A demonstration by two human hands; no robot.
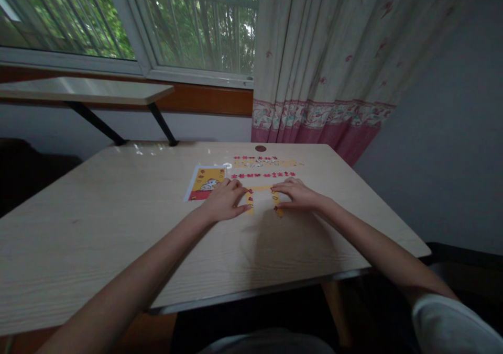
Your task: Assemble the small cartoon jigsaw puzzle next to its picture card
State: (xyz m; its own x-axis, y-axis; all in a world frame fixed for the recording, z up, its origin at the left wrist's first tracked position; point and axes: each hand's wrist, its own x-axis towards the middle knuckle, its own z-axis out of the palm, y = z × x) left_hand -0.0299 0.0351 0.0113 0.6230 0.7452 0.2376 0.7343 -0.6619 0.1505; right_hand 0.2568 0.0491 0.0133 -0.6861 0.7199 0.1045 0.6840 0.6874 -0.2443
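Note:
On the pale wooden table (98, 228) lies a partly joined jigsaw frame (261, 190) of yellow and red pieces. My left hand (225, 201) rests palm down at the frame's left side, fingers curled onto its pieces. My right hand (295, 194) lies at the right side, fingertips pressing pieces there. Beyond them run two rows of loose red and yellow pieces (262, 175). A picture card (205, 183) with a cartoon on yellow lies to the left of my left hand.
A dark round hole cap (260, 148) sits near the table's far edge. A shelf on black brackets (86, 89) runs under the window. A flowered curtain (326, 66) hangs at the back right. The table's right corner (426, 250) is close.

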